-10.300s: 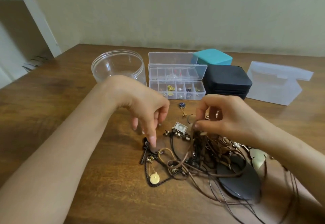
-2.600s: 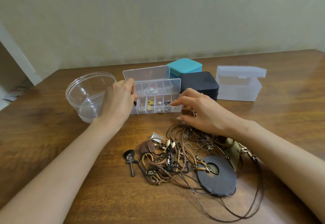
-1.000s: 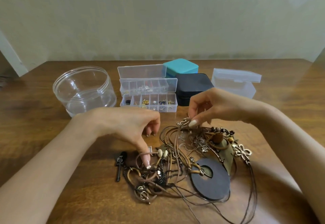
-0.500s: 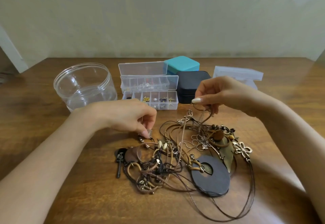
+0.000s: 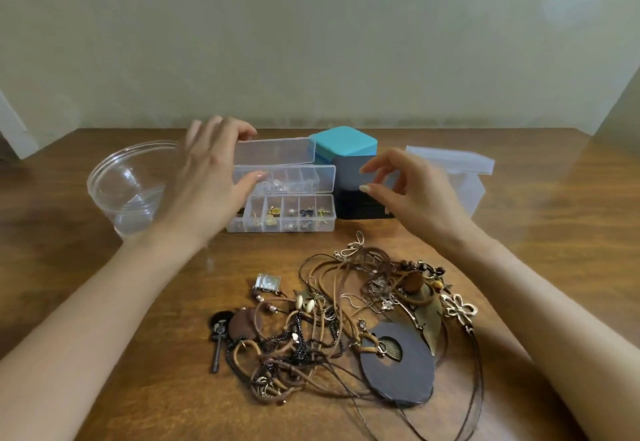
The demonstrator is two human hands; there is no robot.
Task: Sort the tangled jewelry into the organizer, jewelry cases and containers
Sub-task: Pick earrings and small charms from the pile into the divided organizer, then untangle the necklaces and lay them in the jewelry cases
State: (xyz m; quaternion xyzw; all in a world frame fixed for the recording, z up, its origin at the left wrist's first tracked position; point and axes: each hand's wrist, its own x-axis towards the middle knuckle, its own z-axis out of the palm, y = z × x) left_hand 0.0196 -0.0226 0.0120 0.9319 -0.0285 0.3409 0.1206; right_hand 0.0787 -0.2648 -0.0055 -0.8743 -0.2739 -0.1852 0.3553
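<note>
A tangled jewelry pile of brown cords, black chains and pendants lies on the wooden table in front of me. A dark disc pendant sits at its right. The clear compartment organizer stands behind it, with small earrings in the front row and its lid raised. My left hand hovers at the organizer's left end, fingers spread, blurred. My right hand floats in front of the black jewelry case, thumb and forefinger slightly apart with nothing visible between them.
A clear round container stands at the left, partly behind my left hand. A teal jewelry case sits behind the black one. A frosted plastic box stands at the right. A silver rectangular charm lies apart from the pile.
Both hands have lifted off the pile and moved back toward the organizer and cases. The right hand let go of the cord it was pinching. The silver charm now lies uncovered.
</note>
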